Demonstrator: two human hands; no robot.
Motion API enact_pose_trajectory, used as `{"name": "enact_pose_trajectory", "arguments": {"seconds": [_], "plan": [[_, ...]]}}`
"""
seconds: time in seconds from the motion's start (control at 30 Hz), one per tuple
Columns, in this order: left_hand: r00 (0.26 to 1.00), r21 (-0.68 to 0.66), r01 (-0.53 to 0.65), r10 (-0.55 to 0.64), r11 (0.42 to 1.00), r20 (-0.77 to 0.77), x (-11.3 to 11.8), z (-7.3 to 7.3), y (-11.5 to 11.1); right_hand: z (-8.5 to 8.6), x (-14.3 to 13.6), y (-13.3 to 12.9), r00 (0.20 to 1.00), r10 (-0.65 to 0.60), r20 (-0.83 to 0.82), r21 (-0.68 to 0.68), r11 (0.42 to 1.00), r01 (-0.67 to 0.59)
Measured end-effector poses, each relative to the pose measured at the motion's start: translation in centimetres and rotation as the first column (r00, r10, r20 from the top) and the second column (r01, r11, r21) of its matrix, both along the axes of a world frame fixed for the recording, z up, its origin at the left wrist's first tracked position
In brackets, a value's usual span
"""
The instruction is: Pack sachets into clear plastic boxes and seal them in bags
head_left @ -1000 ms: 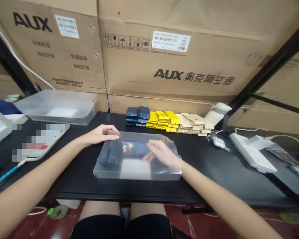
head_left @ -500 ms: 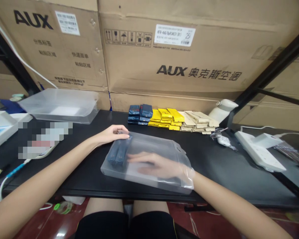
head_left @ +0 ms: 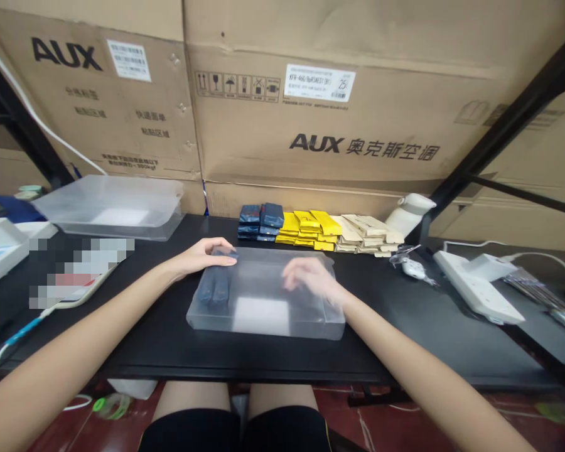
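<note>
A person sits at a black table [head_left: 405, 314], both bare arms stretched forward over a flat, frosted plastic box [head_left: 263, 307] lying at the near edge, straight in front of them. The left hand [head_left: 202, 254] rests palm-down on the box's far left corner, fingers spread loosely, gripping nothing. Under that corner, inside the box, lie dark blue packets [head_left: 214, 289]. The right hand [head_left: 308, 276] is blurred with motion near the far right edge — fingers curled; whether it holds anything I cannot tell.

A second ago a blue packet showed through the middle of the box beneath the right hand. Half a second ago the box sat skewed, with the right hand deep inside it. Now the box lies square to the table edge, the packets are bunched at its left end and the right hand has drawn back — the contents look settled.

Behind stand rows of blue [head_left: 261, 221], yellow [head_left: 308, 227] and cream packets [head_left: 367, 233], a plastic tray [head_left: 108, 207] and cardboard cartons [head_left: 329, 113].
</note>
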State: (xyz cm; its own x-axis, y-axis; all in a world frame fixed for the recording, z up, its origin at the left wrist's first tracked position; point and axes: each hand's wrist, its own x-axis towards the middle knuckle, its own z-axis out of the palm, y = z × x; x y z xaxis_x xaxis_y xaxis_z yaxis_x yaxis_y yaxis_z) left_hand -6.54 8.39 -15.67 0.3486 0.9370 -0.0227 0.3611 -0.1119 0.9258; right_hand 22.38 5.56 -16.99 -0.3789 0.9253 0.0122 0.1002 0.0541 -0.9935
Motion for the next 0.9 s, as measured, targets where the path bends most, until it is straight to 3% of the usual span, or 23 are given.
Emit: {"name": "enact_pose_trajectory", "arguments": {"seconds": [0.03, 0.1, 0.17, 0.23, 0.3, 0.37, 0.43, 0.5, 0.67, 0.9], "plan": [[1.0, 0.001, -0.015, 0.015, 1.0, -0.002, -0.1, 0.0, 0.1, -0.2, 0.6, 0.7, 0.982, -0.18, -0.056, -0.012, 0.984, 0.18], [0.999, 0.014, -0.034, 0.034, 0.999, -0.004, -0.3, -0.1, 0.2, -0.3, 1.9, 1.8, 0.849, -0.492, -0.193, -0.018, 0.867, 0.498], [1.0, 0.037, -0.027, 0.027, 0.999, -0.016, -0.5, -0.2, 0.3, -0.2, 3.2, 2.8, 0.717, -0.634, -0.291, -0.027, 0.755, 0.656], [0.998, 0.064, 0.007, -0.003, 0.998, -0.058, -0.5, -0.2, 0.6, 0.0, 4.4, 3.6, 0.637, -0.69, -0.343, -0.057, 0.693, 0.719], [0.997, 0.113, -0.007, 0.016, 0.994, -0.078, -0.4, -0.1, 1.3, 0.0, 5.4, 4.2, 0.588, -0.719, -0.37, -0.101, 0.66, 0.744], [0.99, 0.219, -0.118, 0.131, 0.969, -0.046, -0.2, 0.2, 2.4, -0.3, 6.0, 4.6, 0.573, -0.727, -0.378, -0.136, 0.656, 0.743], [0.961, 0.341, -0.259, 0.278, 0.904, -0.009, 0.1, 0.4, 4.1, -0.7, 6.2, 4.9, 0.576, -0.723, -0.381, -0.15, 0.663, 0.734], [0.931, 0.363, -0.319, 0.361, 0.875, -0.052, 0.6, 0.5, 6.1, -1.2, 6.3, 5.1, 0.586, -0.714, -0.382, -0.15, 0.674, 0.724], [0.952, 0.25, -0.266, 0.295, 0.931, -0.086, 1.9, 0.1, 9.8, -1.6, 6.5, 5.4, 0.606, -0.698, -0.381, -0.153, 0.694, 0.703], [0.965, 0.212, -0.186, 0.219, 0.959, -0.145, 2.9, 0.0, 10.8, -1.5, 5.8, 5.0, 0.568, -0.722, -0.395, -0.196, 0.67, 0.715]]}}
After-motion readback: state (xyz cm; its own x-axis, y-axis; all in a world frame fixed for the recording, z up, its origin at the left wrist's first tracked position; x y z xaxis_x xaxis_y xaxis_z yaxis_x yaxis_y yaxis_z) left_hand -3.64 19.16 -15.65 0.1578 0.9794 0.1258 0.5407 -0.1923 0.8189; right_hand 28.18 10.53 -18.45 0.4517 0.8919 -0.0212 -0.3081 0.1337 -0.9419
